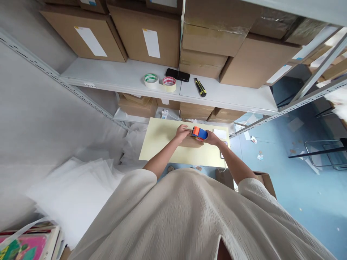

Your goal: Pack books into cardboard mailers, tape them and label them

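A small brown cardboard box [191,142] lies on the pale yellow tabletop [159,144]. My left hand [183,132] rests at the box's upper left, its visible fingers stretched out and slightly apart. In my right hand [212,138] is a blue and orange tape dispenser [202,134], gripped at its right end. The dispenser is over the right part of the box, close to my left fingertips. Whether its tape touches the cardboard is too small to make out. Part of the box's top is hidden under my hands and the dispenser.
Beyond the table, a shelf [121,74] carries tape rolls [169,83], a black phone [177,74], a yellow-black utility knife [200,87] and large cartons [151,36]. White foam sheets [73,191] pile up at left. Another phone [222,153] with a cable lies at the table's right edge.
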`<act>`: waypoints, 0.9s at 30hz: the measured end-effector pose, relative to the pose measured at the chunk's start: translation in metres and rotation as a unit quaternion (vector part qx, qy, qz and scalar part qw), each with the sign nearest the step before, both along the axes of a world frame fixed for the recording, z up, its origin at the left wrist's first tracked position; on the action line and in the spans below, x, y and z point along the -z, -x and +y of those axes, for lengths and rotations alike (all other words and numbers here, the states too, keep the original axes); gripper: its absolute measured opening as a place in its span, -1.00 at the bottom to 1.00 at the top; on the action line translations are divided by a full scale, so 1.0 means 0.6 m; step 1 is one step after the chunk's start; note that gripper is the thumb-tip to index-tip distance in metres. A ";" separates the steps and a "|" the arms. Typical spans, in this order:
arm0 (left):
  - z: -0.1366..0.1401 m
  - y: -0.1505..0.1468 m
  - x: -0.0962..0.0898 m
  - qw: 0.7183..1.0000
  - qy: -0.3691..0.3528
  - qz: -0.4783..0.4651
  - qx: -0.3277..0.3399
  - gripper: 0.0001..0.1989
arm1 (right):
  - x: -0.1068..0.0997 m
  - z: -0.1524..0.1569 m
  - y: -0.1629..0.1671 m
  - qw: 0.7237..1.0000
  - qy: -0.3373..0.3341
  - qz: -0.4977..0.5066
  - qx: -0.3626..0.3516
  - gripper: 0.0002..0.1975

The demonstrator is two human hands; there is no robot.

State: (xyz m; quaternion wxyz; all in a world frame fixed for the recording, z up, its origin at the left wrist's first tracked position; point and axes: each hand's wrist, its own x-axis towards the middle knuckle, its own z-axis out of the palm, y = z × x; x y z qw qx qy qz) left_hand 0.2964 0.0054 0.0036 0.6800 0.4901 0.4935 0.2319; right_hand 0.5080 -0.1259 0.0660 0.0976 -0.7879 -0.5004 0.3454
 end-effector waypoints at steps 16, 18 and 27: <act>0.084 0.129 0.041 0.990 -0.005 0.073 -0.119 -0.43 | -0.050 0.089 0.022 0.968 0.043 -0.168 -0.180 -0.41; 0.082 0.143 0.052 0.991 0.003 0.067 -0.119 -0.41 | -0.047 0.088 0.023 0.966 0.050 -0.173 -0.185 -0.41; 0.063 0.156 0.096 0.988 0.034 0.066 -0.138 -0.41 | -0.028 0.106 0.053 0.952 0.082 -0.217 -0.200 -0.43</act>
